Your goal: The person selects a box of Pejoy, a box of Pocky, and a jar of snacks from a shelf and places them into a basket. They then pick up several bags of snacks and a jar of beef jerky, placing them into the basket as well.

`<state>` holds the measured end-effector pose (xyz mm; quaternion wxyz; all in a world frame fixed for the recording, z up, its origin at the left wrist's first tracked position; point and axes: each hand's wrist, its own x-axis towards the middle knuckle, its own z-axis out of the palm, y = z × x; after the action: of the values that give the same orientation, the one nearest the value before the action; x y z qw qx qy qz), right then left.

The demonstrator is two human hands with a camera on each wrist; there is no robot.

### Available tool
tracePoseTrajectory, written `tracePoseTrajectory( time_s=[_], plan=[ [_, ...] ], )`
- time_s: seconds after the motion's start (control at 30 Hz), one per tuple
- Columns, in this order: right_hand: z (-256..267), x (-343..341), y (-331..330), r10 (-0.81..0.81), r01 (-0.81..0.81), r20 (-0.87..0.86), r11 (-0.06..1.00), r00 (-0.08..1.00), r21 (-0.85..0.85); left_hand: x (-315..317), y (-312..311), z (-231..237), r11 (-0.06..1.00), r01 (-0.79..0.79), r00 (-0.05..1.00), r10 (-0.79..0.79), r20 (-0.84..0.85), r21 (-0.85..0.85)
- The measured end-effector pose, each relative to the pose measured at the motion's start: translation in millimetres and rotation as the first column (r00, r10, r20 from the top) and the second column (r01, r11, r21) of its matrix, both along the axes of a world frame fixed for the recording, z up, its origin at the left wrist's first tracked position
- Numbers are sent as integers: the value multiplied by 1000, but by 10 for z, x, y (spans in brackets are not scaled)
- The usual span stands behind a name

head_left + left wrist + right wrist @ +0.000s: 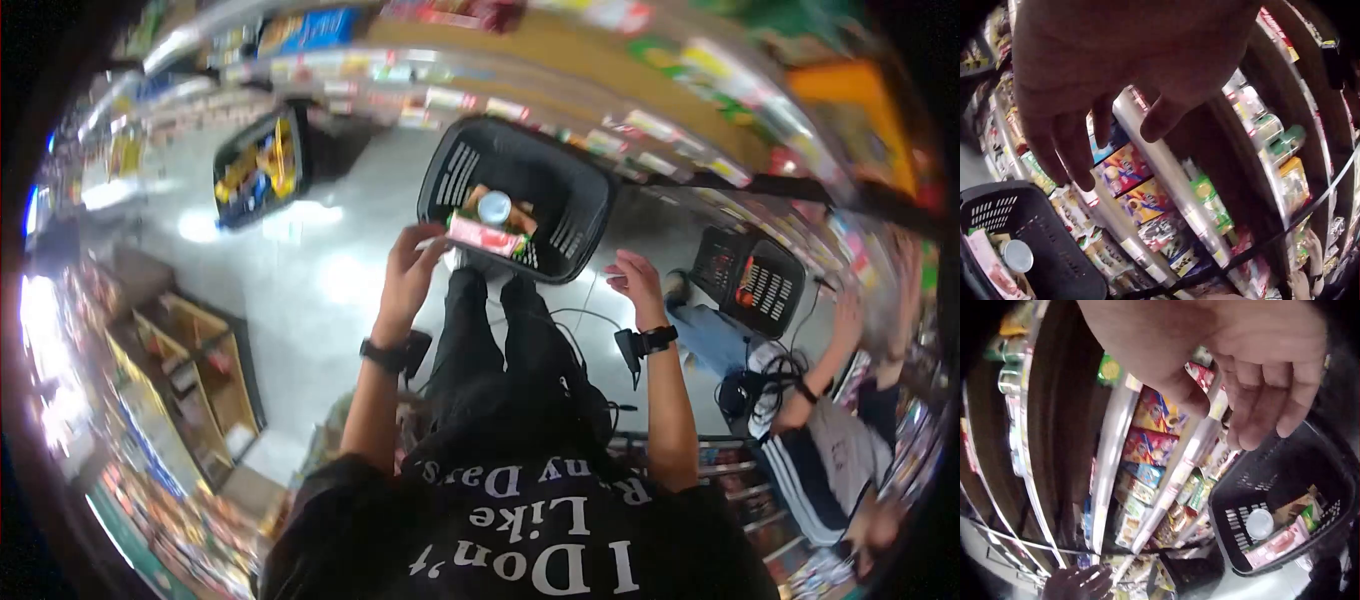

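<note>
A black basket stands on the floor in front of the person's feet. Inside lie a pink package, a round pale-lidded container and something brown and green beneath them. The left hand hovers by the basket's near left edge, fingers loosely bent and holding nothing. Off the basket's near right corner is the right hand, also holding nothing, its fingers relaxed. In the left wrist view the left hand hangs before the shelves; the right hand shows above the basket in the right wrist view.
Shelves with packaged goods curve across the far side. Another filled basket stands at left, with a wooden display unit nearer. At right, a person in a striped sleeve reaches toward the shelves beside a third basket.
</note>
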<state>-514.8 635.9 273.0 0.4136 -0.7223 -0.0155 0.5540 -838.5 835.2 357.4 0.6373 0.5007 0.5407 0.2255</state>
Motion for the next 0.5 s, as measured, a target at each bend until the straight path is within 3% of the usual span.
tracePoseTrajectory(
  time_s=[0.03,0.07,0.13,0.2,0.33,0.4,0.43,0.47,0.5],
  plan=[
    [-131,-91,28,66,-66,-21,997,998,-31,-46,22,-344,999,16,1000,-16,-5,-48],
    [-520,-198,210,156,-159,-47,985,987,-63,-141,-4,-1102,987,16,1000,-18,-12,-159],
    [-892,-366,410,243,-249,-84,966,966,-71,-182,-43,-1820,989,66,977,-92,-191,-135],
    [-1314,-565,628,323,-326,-65,944,944,-48,-181,-130,-2419,994,44,967,-67,-244,-100],
    [-2276,-914,1173,357,-360,-48,929,933,-80,59,-34,-3113,989,103,927,-57,-371,104],
    [-3123,-1022,1232,374,-369,126,927,919,-64,200,78,-3471,976,148,938,-89,-334,157],
    [-3189,-1080,1389,387,-371,79,914,919,-165,256,97,-3666,957,195,926,-108,-361,216],
    [-3555,-1089,1384,377,-370,22,917,926,-153,303,102,-3799,930,246,913,-128,-388,272],
    [-3513,-1163,1482,322,-321,-18,934,947,-159,366,138,-3831,952,250,906,-166,-390,177]
  ],
)
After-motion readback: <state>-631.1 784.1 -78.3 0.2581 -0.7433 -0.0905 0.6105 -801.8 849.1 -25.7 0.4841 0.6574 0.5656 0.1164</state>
